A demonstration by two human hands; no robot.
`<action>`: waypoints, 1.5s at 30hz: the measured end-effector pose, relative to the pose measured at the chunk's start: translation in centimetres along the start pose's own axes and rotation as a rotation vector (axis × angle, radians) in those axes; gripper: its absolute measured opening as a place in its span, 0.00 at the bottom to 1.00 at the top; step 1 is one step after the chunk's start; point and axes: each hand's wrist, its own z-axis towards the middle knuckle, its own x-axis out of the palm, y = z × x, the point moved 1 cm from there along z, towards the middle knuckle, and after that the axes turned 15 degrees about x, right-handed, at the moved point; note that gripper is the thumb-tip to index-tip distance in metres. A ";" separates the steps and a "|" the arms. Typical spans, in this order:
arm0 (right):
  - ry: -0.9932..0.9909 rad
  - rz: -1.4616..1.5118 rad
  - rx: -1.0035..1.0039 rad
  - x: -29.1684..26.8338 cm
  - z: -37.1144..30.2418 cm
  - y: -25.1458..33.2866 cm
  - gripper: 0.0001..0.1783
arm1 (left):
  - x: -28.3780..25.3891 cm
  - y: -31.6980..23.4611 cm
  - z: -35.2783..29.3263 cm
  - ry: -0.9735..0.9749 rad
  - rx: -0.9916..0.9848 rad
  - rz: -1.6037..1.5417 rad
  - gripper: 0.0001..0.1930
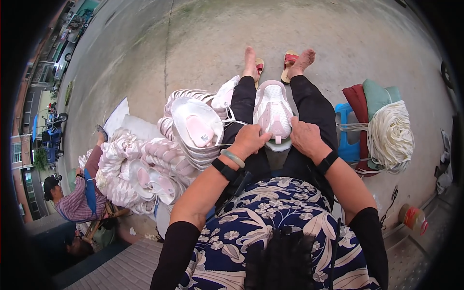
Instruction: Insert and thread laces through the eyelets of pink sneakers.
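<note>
A white and pink mesh shoe upper [272, 108] lies between my thighs, its toe away from me and its heel with a pink pull tab near me. My left hand [250, 140] is closed at the left side of the heel, thumb and fingers pinched together. Thin white cord runs from near this hand to the stacked uppers on the left. On the opposite side of the heel, my right hand [308, 138] pinches the edge with bent fingers. Beside my left leg stands a nested stack of similar uppers [193, 108], pink insides showing.
More bundled uppers [140, 164] are heaped farther left. At the right, a blue stool [346, 130] bears red and green cloth [382, 99] and a thick hank of white laces [391, 137]. A plastic bottle [413, 219] is at lower right. Another person [79, 205] sits at far left.
</note>
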 end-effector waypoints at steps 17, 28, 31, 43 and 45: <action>0.068 -0.107 0.050 0.8 0.3 1.3 0.10 | 1.4 0.6 1.0 0.093 0.192 0.169 0.18; 0.359 -0.140 0.025 -0.1 1.5 1.6 0.08 | 1.9 2.2 3.5 0.365 0.279 0.316 0.15; 0.437 -0.096 0.100 0.5 1.7 1.9 0.15 | 2.3 2.3 3.6 0.290 0.011 0.074 0.18; -0.256 0.587 0.139 -4.8 -5.4 -5.4 0.03 | 1.8 0.6 1.0 0.010 0.238 0.337 0.15; -0.328 0.341 0.336 -5.7 -7.3 -9.8 0.04 | 2.0 0.4 0.5 -0.101 0.416 0.534 0.14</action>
